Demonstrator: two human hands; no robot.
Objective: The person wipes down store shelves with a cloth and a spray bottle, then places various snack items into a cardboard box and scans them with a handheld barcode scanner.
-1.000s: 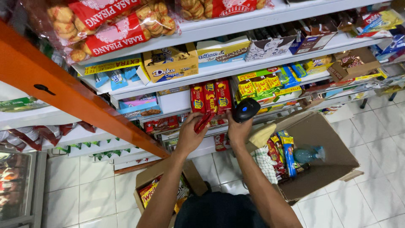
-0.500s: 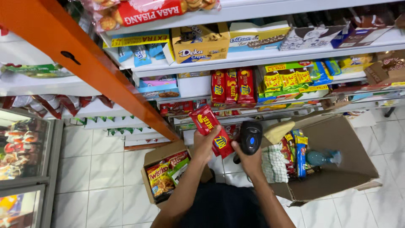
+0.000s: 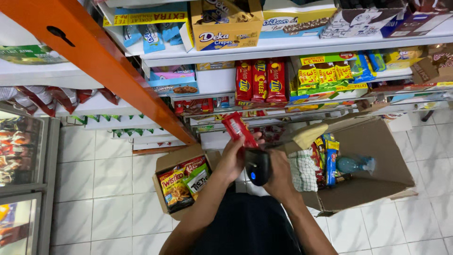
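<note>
My left hand [image 3: 233, 160] grips a red snack packet [image 3: 237, 129], held tilted in front of the lower shelves. My right hand [image 3: 277, 174] holds a black handheld scanner [image 3: 257, 166] with a small blue light, right beside and just below the packet. Both hands meet over the floor between two cardboard boxes. Several more red packets [image 3: 257, 80] of the same kind stand upright in a row on a white shelf above.
A large open cardboard box [image 3: 377, 156] on the right holds snack packets, a cloth and a blue spray bottle [image 3: 355, 164]. A smaller box [image 3: 177, 186] on the left holds snack bags. An orange shelf post [image 3: 101, 61] slants across the left. A glass-door cooler [image 3: 21, 174] stands far left.
My left hand has pulled a red packet off the shelf and brought it down toward my body. The scanner has come down with it and now sits beside the packet.
</note>
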